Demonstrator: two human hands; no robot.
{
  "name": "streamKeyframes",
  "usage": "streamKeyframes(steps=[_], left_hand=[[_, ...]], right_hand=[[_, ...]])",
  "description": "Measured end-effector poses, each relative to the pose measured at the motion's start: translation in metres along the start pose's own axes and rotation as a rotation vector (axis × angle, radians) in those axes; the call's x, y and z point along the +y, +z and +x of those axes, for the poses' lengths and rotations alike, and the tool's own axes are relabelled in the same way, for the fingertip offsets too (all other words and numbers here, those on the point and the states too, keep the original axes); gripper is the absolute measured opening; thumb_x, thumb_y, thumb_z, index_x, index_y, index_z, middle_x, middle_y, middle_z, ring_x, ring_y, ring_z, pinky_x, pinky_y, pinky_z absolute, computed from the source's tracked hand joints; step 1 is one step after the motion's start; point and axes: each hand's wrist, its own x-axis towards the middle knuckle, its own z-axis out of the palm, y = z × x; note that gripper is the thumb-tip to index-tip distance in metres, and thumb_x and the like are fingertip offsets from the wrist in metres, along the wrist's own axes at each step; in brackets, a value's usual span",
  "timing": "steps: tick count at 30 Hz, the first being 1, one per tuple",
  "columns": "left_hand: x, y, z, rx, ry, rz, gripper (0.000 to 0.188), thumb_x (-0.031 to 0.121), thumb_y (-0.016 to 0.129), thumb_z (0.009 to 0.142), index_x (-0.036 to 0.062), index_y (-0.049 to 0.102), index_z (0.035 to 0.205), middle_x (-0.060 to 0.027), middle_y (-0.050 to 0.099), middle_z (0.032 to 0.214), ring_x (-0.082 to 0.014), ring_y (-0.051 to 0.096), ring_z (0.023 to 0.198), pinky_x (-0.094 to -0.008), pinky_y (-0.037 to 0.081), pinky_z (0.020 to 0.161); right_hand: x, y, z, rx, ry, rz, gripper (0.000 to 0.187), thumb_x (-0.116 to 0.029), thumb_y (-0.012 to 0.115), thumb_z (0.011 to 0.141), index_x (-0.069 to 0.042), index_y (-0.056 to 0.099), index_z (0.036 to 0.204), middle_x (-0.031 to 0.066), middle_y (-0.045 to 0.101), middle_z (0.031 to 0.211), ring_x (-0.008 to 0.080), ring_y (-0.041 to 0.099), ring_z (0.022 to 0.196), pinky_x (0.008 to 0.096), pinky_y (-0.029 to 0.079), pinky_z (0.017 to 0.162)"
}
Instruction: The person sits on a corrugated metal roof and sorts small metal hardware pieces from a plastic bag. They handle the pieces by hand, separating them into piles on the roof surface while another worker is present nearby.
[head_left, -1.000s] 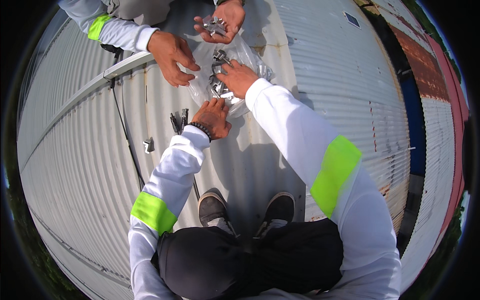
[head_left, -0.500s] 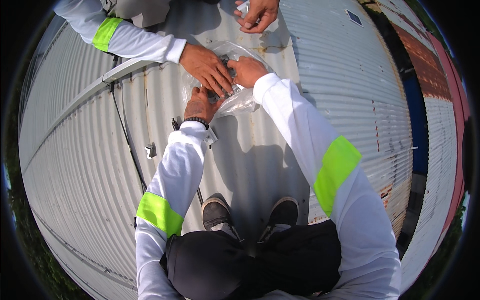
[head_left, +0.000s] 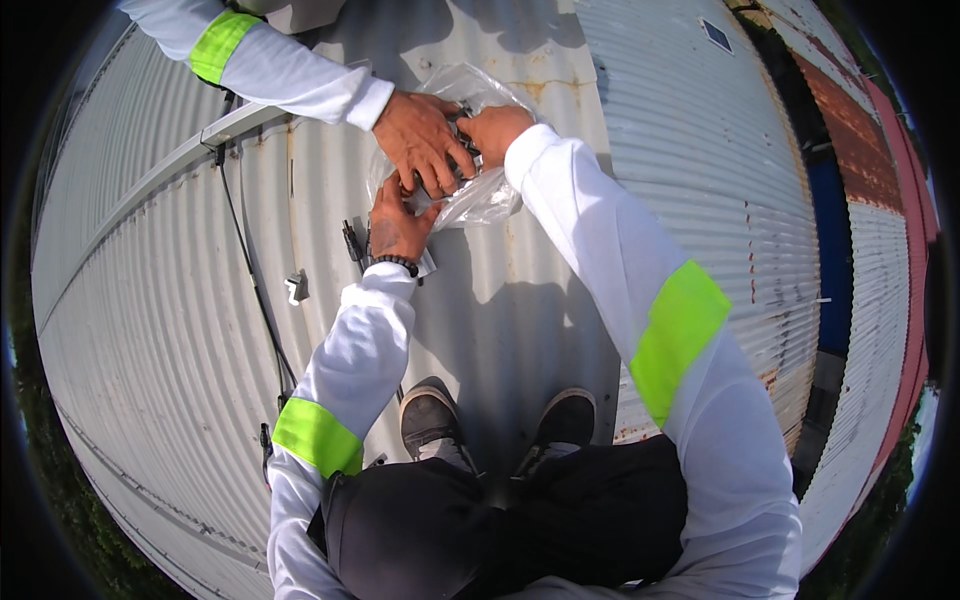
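A clear plastic bag (head_left: 480, 203) lies open on the corrugated roof, with small grey metal parts (head_left: 466, 180) inside. My left hand (head_left: 399, 228), with a dark beaded bracelet at the wrist, grips the near left edge of the bag between thumb and fingers. On the far right side of the bag, my right hand (head_left: 497, 134) is closed, its fingertips hidden at the bag's mouth; what they pinch cannot be made out. Between my hands, a co-worker's hand (head_left: 425, 143) reaches from the left into the bag, fingers spread downward over the parts.
A small metal clamp (head_left: 296, 288) lies on the roof left of my forearm. Black cables (head_left: 255, 285) with connectors run past it. A metal rail (head_left: 225, 125) crosses the left side. My shoes (head_left: 432, 415) stand on the roof sheet, and its edge (head_left: 606, 300) lies right.
The co-worker's other hand, seen at the top with a small shiny piece, has left the view. The remaining hands stay at the bag with small finger shifts, and the view has shifted slightly.
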Motion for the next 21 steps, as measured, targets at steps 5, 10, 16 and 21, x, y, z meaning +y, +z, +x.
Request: streamKeyframes(steps=[5, 10, 16, 21], left_hand=[[0.006, -0.008, -0.006, 0.022, -0.026, -0.081, 0.054, 0.016, 0.082, 0.073, -0.0001, 0.057, 0.117, -0.0156, 0.067, 0.102, -0.0247, 0.068, 0.081, -0.0370, 0.055, 0.074], [0.015, -0.009, -0.015, 0.230, 0.051, -0.121, 0.043, 0.010, 0.076, 0.075, 0.0012, 0.056, 0.111, -0.0087, 0.060, 0.086, -0.0199, 0.060, 0.074, -0.0333, 0.052, 0.071], [0.016, -0.017, -0.027, 0.179, 0.087, -0.157, 0.024, 0.006, 0.070, 0.075, 0.0023, 0.058, 0.096, -0.0077, 0.053, 0.081, -0.0186, 0.054, 0.069, -0.0325, 0.048, 0.066], [0.015, -0.018, -0.031, 0.107, 0.065, -0.163, 0.021, 0.006, 0.067, 0.077, 0.0027, 0.058, 0.096, -0.0089, 0.053, 0.084, -0.0208, 0.056, 0.071, -0.0347, 0.048, 0.068]], right_hand=[[-0.006, 0.010, -0.010, 0.102, -0.002, -0.043, 0.053, -0.027, 0.085, 0.064, -0.015, 0.065, 0.111, 0.0120, 0.071, 0.102, 0.0306, 0.068, 0.098, 0.0413, 0.055, 0.084], [-0.010, 0.010, -0.015, 0.160, -0.002, -0.057, 0.024, -0.032, 0.069, 0.082, -0.016, 0.073, 0.099, 0.0079, 0.073, 0.100, 0.0262, 0.070, 0.095, 0.0396, 0.055, 0.082], [-0.020, 0.001, -0.004, 0.009, 0.061, -0.144, 0.025, -0.026, 0.071, 0.079, -0.016, 0.074, 0.101, 0.0072, 0.073, 0.100, 0.0259, 0.070, 0.094, 0.0391, 0.057, 0.080], [-0.022, 0.003, 0.000, -0.036, 0.011, -0.239, 0.028, -0.027, 0.072, 0.081, -0.015, 0.074, 0.105, 0.0080, 0.073, 0.107, 0.0256, 0.070, 0.099, 0.0386, 0.056, 0.081]])
